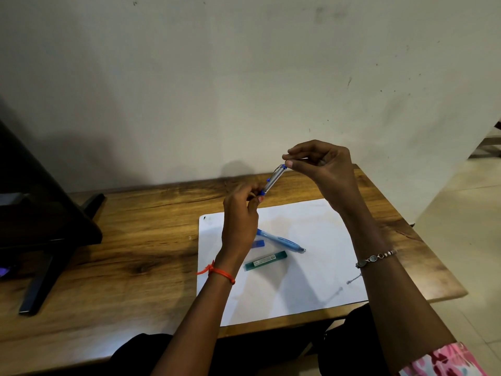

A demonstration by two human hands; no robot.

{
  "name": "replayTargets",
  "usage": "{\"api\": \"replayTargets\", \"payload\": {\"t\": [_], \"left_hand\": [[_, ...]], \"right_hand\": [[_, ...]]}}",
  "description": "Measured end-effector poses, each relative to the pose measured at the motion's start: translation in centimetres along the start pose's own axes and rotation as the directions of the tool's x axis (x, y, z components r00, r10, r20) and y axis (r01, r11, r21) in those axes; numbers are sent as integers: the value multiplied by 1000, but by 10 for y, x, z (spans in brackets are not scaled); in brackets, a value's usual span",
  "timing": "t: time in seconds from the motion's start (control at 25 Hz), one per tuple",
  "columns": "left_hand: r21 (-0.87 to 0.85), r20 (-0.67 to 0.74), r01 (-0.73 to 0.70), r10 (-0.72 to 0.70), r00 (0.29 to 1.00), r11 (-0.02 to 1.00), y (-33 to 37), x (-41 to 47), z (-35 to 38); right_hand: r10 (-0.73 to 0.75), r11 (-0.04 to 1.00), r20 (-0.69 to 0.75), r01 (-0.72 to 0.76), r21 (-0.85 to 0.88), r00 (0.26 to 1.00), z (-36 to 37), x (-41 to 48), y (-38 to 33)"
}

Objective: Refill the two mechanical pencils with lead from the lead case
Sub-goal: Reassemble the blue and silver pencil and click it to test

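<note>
A clear mechanical pencil with blue trim point(274, 179) is held tilted above the table. My left hand point(240, 213) pinches its lower end. At its upper end, my right hand point(322, 165) has thumb and fingers closed; what they pinch is too small to tell. A second, light-blue mechanical pencil point(282, 241) lies on the white sheet of paper point(311, 280). The green lead case point(265, 261) lies just below it. A small blue cap-like piece point(259, 243) rests beside the left wrist.
The wooden table point(135, 240) stands against a pale wall. A dark monitor with black stand legs point(40, 226) occupies the left side. The table's right edge drops to a tiled floor point(466, 240).
</note>
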State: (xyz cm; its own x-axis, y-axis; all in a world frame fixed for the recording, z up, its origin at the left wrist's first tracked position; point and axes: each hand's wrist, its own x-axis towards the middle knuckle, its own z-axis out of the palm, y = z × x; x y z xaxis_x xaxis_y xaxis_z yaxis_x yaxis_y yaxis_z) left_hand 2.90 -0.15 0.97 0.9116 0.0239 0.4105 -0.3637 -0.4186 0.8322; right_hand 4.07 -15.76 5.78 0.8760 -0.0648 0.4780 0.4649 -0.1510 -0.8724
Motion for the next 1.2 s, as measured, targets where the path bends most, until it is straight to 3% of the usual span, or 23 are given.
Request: {"api": "replayTargets", "payload": {"t": [0.16, 0.28, 0.36, 0.44, 0.52, 0.64, 0.76, 0.96, 1.2], "left_hand": [[15, 1, -2, 2, 1000, 1000, 0, -1, 1], [-37, 28, -9, 10, 1000, 999, 4, -2, 5], [-86, 39, -4, 8, 999, 996, 6, -1, 6], [-150, 55, 48, -40, 998, 988, 8, -1, 5], [-261, 98, 156, -135, 986, 953, 8, 0, 4], [-409, 223, 380, -313, 923, 829, 6, 0, 2], [-388, 368, 544, -416, 832, 744, 0, -3, 1], [-442, 505, 675, -459, 731, 590, 2, -5, 0], [-481, 598, 730, -428, 678, 486, 3, -7, 1]], "right_hand": [[32, 999, 39, -33, 16, 999, -2, 0, 2], [138, 953, 54, -147, 263, 989, -1, 2, 7], [223, 927, 128, -251, 280, 966, 4, 2, 10], [295, 908, 203, -340, 246, 934, 15, 2, 11], [329, 828, 191, -380, 412, 925, 26, 4, 7], [363, 575, 108, -314, 755, 925, 26, 9, 0], [407, 443, 45, -241, 864, 912, 13, 10, 0], [442, 421, 2, -209, 883, 897, 3, 12, -4], [450, 422, 6, -219, 880, 893, 0, 12, -6]]}}
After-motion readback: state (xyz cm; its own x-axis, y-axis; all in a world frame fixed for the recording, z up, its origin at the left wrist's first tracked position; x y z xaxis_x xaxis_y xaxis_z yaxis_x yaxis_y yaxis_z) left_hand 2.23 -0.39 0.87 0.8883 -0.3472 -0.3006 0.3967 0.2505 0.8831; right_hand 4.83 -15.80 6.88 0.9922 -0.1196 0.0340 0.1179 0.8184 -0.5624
